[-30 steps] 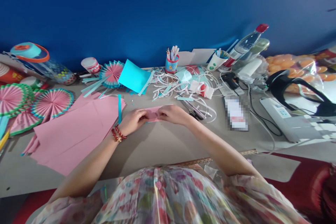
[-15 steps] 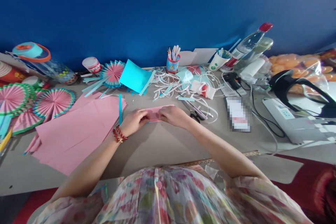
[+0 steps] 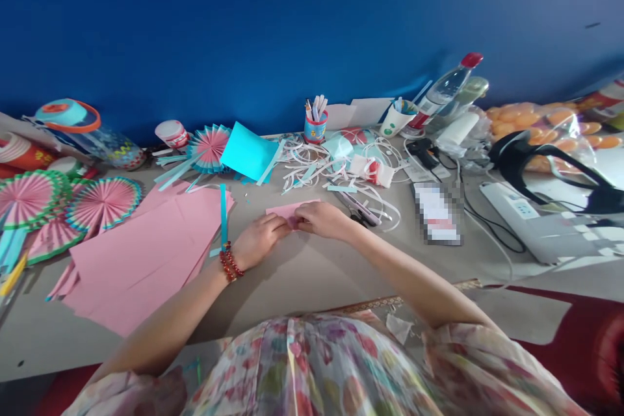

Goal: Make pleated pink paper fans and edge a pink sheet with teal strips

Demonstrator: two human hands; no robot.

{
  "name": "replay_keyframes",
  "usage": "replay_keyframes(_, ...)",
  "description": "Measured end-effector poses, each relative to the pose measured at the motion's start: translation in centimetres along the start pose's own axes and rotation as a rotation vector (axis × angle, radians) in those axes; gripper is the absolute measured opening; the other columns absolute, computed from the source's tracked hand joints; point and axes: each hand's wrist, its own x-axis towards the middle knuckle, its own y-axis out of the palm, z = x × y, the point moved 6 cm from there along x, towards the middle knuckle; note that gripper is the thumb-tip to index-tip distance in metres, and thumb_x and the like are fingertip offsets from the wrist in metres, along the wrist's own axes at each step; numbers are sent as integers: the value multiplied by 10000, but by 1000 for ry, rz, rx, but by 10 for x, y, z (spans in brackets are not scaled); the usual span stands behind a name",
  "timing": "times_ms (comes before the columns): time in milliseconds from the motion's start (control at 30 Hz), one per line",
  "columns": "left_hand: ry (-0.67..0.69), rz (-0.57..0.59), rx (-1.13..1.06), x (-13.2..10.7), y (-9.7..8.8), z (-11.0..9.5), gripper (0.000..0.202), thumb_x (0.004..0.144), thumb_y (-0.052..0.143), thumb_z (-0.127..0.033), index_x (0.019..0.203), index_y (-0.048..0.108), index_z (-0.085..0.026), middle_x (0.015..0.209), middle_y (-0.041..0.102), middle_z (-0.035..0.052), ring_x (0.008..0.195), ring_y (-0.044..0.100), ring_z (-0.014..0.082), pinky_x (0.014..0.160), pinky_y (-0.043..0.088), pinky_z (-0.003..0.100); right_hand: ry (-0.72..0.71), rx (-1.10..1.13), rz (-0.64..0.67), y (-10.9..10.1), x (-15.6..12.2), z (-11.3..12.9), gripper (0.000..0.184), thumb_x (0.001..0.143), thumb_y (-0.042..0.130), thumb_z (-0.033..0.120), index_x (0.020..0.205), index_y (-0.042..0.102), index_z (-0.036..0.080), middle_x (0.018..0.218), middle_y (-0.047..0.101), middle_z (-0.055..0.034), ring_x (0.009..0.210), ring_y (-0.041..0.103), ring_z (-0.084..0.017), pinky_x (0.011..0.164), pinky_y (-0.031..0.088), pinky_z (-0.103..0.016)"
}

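A narrow folded piece of pink paper (image 3: 283, 209) lies between my two hands, just above the grey table. My left hand (image 3: 263, 236), with a red bead bracelet (image 3: 230, 262) at the wrist, has its fingertips closed on the near edge of the paper, close to the other hand. The fingers of my right hand (image 3: 319, 220) pinch the paper's middle and right part, covering much of it. Left of my hands a stack of pink paper sheets (image 3: 146, 253) is spread out, with a blue paper strip (image 3: 223, 211) along its right side.
Pleated paper fans (image 3: 104, 203) lie at the left. Behind my hands are a bright blue sheet (image 3: 249, 151), tangled paper strips (image 3: 302, 159), a pen cup (image 3: 316, 127) and scissors (image 3: 361, 208). To the right are a phone (image 3: 437, 214), cables, a bottle (image 3: 446, 92) and a power strip (image 3: 517, 205).
My left hand has slid right along the pink paper, nearly meeting my right hand, baring the paper's far left part. My right hand stays almost in place. The view has shifted slightly.
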Motion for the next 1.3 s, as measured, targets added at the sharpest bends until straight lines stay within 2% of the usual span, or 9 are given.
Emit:
replay_keyframes(100,-27,-1,-9,3,-1,1,320,911,470,-100,1173,626,-198,1071,636,85,1007,563,228,921,473,381,12,20,-12,-9,-11,-10,163,934,594,331,933,681,193,916,701,-40,816,617,-160,668,337,-227)
replay_keyframes(167,-23,5,6,5,0,0,334,930,464,-135,1224,604,-211,1077,631,87,1013,561,232,918,467,394,47,21,-29,-14,-20,-18,189,942,579,346,919,682,189,898,698,-42,785,605,-157,649,321,-229)
replay_keyframes(333,1,30,78,7,6,-1,435,970,473,-232,1405,489,-243,1082,624,88,1006,541,242,902,454,402,106,27,-61,-15,-33,-30,166,933,535,234,911,693,191,909,702,-44,794,598,-157,655,308,-233)
replay_keyframes(500,0,17,96,6,9,-1,425,987,449,-268,1409,500,-260,1099,620,97,1021,528,242,886,452,392,85,60,-52,-12,-30,-33,166,915,526,191,917,692,190,927,697,-34,810,593,-146,679,330,-217)
replay_keyframes(733,8,30,99,6,10,-1,437,995,430,-283,1429,477,-265,1133,620,92,1022,523,249,910,442,398,89,56,-12,-14,-27,-32,129,890,561,182,829,674,170,883,677,-50,774,567,-156,654,323,-230)
replay_keyframes(1033,6,9,87,5,11,1,459,986,451,-290,1445,459,-297,1080,617,85,990,520,249,882,431,390,91,40,-24,-9,-28,-31,99,905,579,192,877,670,163,910,673,-60,849,588,-175,725,354,-237)
replay_keyframes(1167,6,49,125,7,12,-1,471,984,459,-311,1455,442,-320,1055,609,80,977,512,246,877,421,384,98,29,-40,-7,-27,-30,89,898,583,172,877,668,157,916,672,-72,859,588,-184,752,354,-251)
replay_keyframes(1300,-5,66,174,9,14,-2,474,988,453,-363,1460,434,-331,1029,603,80,959,495,251,854,414,384,111,26,-71,-8,-30,-31,95,898,580,189,860,662,159,905,668,-70,829,576,-176,710,338,-251)
